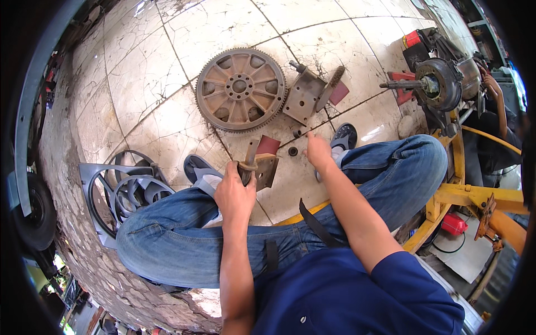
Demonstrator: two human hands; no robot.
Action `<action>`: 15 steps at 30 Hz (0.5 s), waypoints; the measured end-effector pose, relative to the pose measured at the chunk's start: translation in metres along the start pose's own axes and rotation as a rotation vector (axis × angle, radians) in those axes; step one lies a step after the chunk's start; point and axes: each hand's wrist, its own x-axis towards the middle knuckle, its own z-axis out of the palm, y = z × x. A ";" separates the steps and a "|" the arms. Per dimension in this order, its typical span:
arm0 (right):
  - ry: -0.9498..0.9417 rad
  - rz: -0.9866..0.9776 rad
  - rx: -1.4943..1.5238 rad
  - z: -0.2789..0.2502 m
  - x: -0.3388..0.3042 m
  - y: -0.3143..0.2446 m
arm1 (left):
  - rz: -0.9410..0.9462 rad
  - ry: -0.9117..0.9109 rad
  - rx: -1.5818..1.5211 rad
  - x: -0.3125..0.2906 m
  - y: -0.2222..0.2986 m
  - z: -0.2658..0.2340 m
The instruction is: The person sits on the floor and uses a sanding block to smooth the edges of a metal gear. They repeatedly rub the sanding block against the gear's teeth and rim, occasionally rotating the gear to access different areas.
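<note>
Metal shaft piece (pixel 250 151), head view: held upright above the tiled floor (pixel 190 145), the left hand's (pixel 235 192) grip closed on its collar, near a red-brown sheet (pixel 268 145); right hand (pixel 317 151) near a dark ring (pixel 289 152), fingers curled, contents I cannot tell; toothed wheel (pixel 240 101) lying flat beyond

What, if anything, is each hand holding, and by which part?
Left hand: a stemmed metal part, by its thicker near end. Right hand: cannot be told.
</note>
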 end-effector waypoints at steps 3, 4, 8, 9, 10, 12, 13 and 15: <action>-0.151 -0.109 -0.072 0.017 -0.005 -0.004 | -0.012 -0.030 0.056 -0.001 -0.001 0.001; -0.137 -0.161 -0.092 0.024 -0.006 -0.007 | -0.013 -0.039 0.058 -0.001 -0.001 0.002; -0.112 -0.234 -0.163 0.037 -0.002 -0.014 | -0.021 -0.104 0.042 0.003 0.000 0.006; -0.093 -0.253 -0.180 0.042 0.002 -0.012 | -0.020 -0.110 0.046 0.004 0.001 0.007; -0.074 -0.271 -0.197 0.046 0.008 -0.010 | -0.018 -0.116 0.051 0.005 0.002 0.010; -0.044 -0.310 -0.215 0.052 0.013 -0.012 | -0.017 -0.132 0.076 0.008 0.003 0.013; -0.036 -0.334 -0.220 0.055 0.015 -0.013 | -0.021 -0.142 0.093 0.009 0.003 0.015; -0.015 -0.361 -0.200 0.057 0.019 -0.014 | -0.030 -0.145 0.102 0.012 0.002 0.022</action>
